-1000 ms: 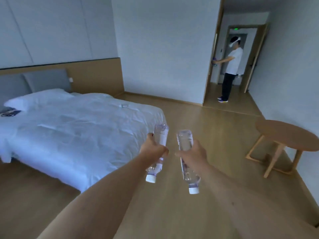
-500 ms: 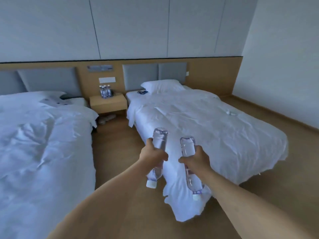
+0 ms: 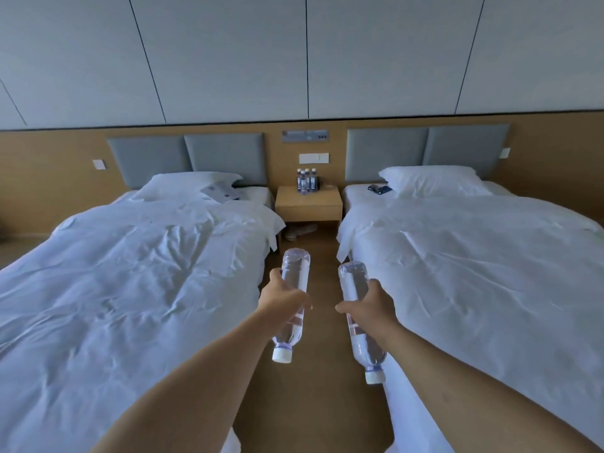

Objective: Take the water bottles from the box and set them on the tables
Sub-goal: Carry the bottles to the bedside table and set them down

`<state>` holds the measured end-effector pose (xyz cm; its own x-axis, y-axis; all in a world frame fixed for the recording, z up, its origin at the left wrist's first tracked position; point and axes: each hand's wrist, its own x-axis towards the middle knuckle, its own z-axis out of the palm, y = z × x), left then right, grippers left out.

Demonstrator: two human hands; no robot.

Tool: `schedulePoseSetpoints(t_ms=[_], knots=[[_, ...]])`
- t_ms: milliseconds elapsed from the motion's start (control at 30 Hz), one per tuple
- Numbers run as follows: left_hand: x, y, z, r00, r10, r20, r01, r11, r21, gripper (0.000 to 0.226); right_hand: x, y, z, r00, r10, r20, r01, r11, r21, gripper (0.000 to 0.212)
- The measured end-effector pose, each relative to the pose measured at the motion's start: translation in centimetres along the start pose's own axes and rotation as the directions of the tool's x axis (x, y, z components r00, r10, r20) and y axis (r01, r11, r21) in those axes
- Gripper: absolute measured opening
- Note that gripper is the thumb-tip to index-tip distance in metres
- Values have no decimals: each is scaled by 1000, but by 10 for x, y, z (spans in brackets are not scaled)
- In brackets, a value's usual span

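Both hands are loaded: the left hand grips one water bottle and the right hand grips another bottle, each held cap-down over the floor between the two beds, with neither set down yet. Straight ahead, the nightstand already carries a cluster of bottles (four, by the look of it), so part of the job seems done. The aisle to it runs narrow between hanging sheets, with what look like slippers under the nightstand.

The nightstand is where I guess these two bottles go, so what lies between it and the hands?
In the head view, only bare wood floor between the two beds, with pale slippers under the nightstand.
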<state>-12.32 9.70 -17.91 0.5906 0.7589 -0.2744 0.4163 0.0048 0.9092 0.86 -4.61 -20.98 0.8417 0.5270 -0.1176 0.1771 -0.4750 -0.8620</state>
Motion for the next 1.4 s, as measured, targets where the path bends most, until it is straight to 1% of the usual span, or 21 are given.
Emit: schedulePoseSetpoints(t_ms=[67,167,300,400,467,600,733,800,900,1000,1067,1233,1400], knots=[[30,4,-1,1000,-13,-19,13,1000,9,66,33,-5,12,1000,-7,22,8,1000,-16,68],[84,11,-2,1000,-14,-8,14,1000,25,69,89,-14,31,1000,-3,29,3,1000,-12,72],[176,21,-9,1000,-5,-7,5,999,42,74,172,-27,64,1000,8,27,-9,1000,18,75],[250,32,-17,999,-26,20,26,999,31,70,235,-41,89,999,23,26,-23,1000,0,72],[296,42,-21,998,-39,45,38,999,25,69,276,-55,101,999,46,26,-46,999,-11,71],[369,60,-24,997,-24,78,21,999,41,77,342,-77,119,996,93,15,-93,996,-5,74],[436,70,-22,993,-44,109,40,998,38,72,409,-85,138,991,132,12,-132,991,4,73],[475,70,-20,991,-72,113,65,996,66,74,448,-85,151,986,165,32,-166,986,21,72],[534,71,-16,988,-115,100,103,988,116,78,502,-84,166,977,206,55,-208,978,21,70],[599,76,-3,988,-135,77,123,983,137,79,567,-80,175,980,190,61,-189,982,-25,69],[644,84,6,988,-145,53,136,980,147,80,617,-80,178,979,189,71,-189,982,-8,68],[749,120,19,983,-181,-17,180,962,205,79,732,-93,178,964,234,123,-238,971,21,67],[834,158,32,977,-207,-52,213,947,241,75,829,-117,174,953,250,171,-253,967,-4,67]])
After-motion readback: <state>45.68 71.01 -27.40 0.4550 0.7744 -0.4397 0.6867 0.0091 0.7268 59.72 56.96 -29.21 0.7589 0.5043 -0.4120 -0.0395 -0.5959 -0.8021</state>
